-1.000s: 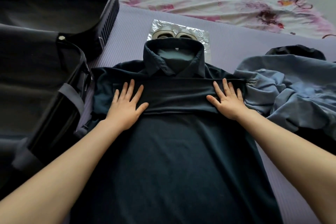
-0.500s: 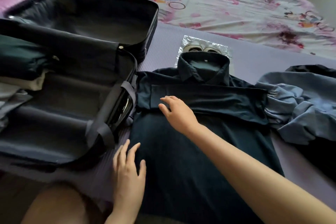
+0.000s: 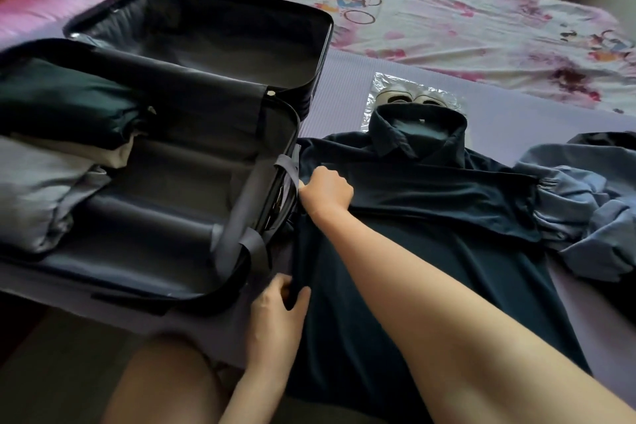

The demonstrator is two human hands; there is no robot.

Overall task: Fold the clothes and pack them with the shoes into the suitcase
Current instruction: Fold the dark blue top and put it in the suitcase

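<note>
A dark navy collared shirt [image 3: 430, 251] lies flat on the purple mat, its sleeves folded across the chest. My right hand [image 3: 327, 191] reaches across and grips the shirt's left edge near the shoulder. My left hand [image 3: 275, 313] pinches the same left edge lower down. The open black suitcase [image 3: 192, 182] lies to the left, with folded clothes [image 3: 51, 148] in its left end. A pair of shoes [image 3: 409, 98] sits on silver foil beyond the collar, partly hidden by it.
A crumpled light blue shirt [image 3: 585, 210] lies at the right of the navy shirt. A patterned bedsheet [image 3: 464, 21] covers the bed behind the purple mat [image 3: 347, 96]. The suitcase's strap [image 3: 254, 217] hangs over its rim close to my right hand.
Both hands left the folded sleeves and moved to the shirt's left edge, where each now holds the fabric. The view has swung left, showing more of the suitcase.
</note>
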